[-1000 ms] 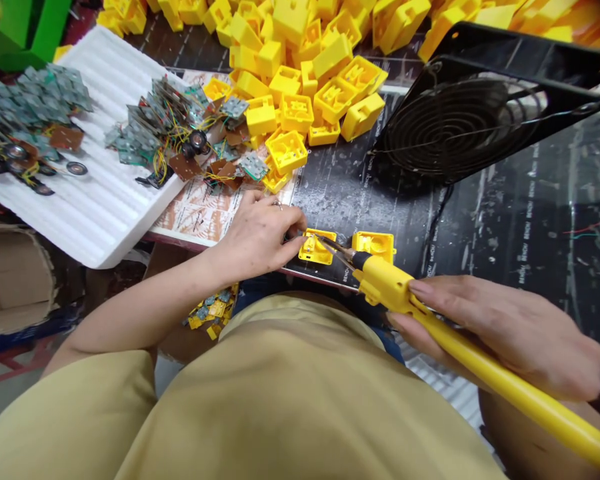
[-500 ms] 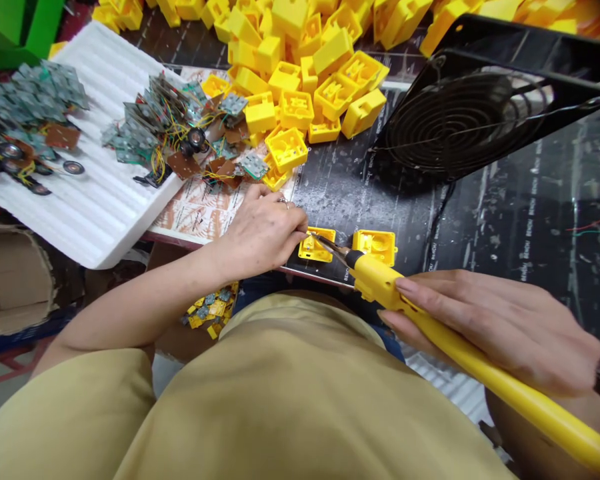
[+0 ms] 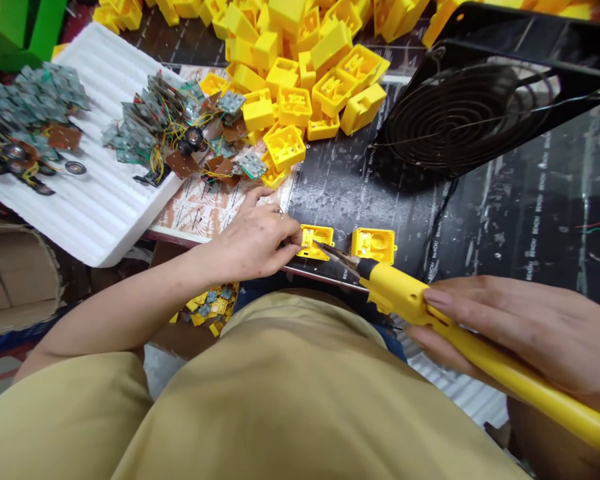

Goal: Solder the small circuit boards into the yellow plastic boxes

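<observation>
My left hand (image 3: 263, 240) has its fingertips bent together at the left edge of a small open yellow plastic case (image 3: 325, 235), which lies flat on the bench. Whether the fingers also pinch a small part there is hidden. In my right hand (image 3: 525, 333) is a long yellow soldering iron (image 3: 400, 290) with a black collar. Its metal tip points left and hovers at the right side of that case. A second open yellow case (image 3: 373, 245) lies just to the right, behind the iron's collar, with a rounded hollow inside.
Yellow cases (image 3: 295, 100) are heaped at the back. A black fan (image 3: 455, 113) with a wire grille stands back right, its cable on the bench (image 3: 505, 220). Circuit boards (image 3: 140, 127) with wires lie across white foam (image 3: 100, 213) at left. Below the edge sits a box of yellow pieces (image 3: 213, 307).
My right hand has drawn the soldering iron back to the right, its tip away from my left fingertips. My left hand and the near case have shifted slightly left in view.
</observation>
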